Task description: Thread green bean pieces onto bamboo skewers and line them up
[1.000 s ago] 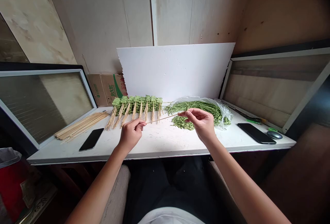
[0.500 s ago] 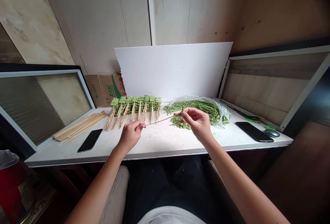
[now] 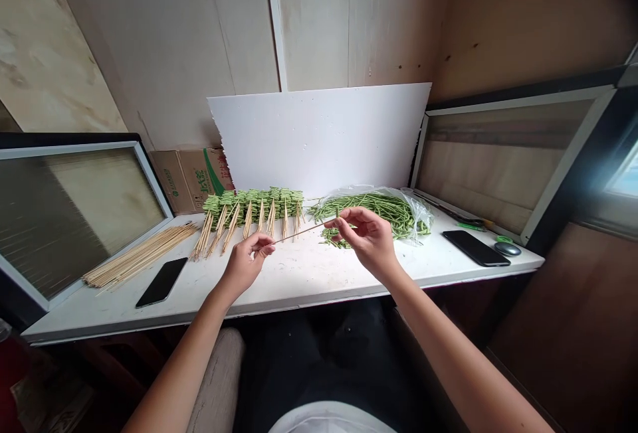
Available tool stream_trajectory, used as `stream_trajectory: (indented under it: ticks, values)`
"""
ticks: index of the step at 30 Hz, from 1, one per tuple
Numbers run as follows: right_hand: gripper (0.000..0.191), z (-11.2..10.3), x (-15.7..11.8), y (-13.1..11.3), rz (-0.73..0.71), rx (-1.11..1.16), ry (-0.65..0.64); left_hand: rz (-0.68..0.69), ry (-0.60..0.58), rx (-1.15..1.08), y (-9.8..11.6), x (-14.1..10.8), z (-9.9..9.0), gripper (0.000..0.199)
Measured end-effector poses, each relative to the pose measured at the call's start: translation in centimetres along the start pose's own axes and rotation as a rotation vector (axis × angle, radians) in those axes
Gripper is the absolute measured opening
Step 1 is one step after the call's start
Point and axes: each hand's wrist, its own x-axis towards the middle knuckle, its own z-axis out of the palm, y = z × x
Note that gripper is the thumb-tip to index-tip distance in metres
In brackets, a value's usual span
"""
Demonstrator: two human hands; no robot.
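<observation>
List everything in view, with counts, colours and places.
wooden skewer: one, tan, held up
skewered green beans: one row, green, centre left
loose skewers: one bundle, tan, far left
smartphones: two, black, either side
bagged long beans: one bag, green, back right
cut beans: one pile, green, by bag
foam board: one, white, at back
cardboard box: one, brown, back left
table: one, white, beneath these
left hand: one, pinching skewer
right hand: one, pinching skewer

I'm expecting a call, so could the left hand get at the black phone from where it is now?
Probably yes. The left hand is pinching a bamboo skewer, so it would likely need to let go first. The black phone lies flat on the white tabletop to that hand's side, with nothing standing between them.
</observation>
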Motion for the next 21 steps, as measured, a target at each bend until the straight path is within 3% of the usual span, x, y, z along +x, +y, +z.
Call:
stream_trajectory:
  ticks: [7,21]
  values:
    - [0.028,0.4,0.1,0.9,0.043,0.021,-0.001,0.010,0.100,0.006,-0.8,-0.3,0.8,0.018]
    - [0.028,1.3,-0.5,0.5,0.058,0.051,-0.005,0.020,0.023,0.023,-0.7,-0.6,1.5,0.029]
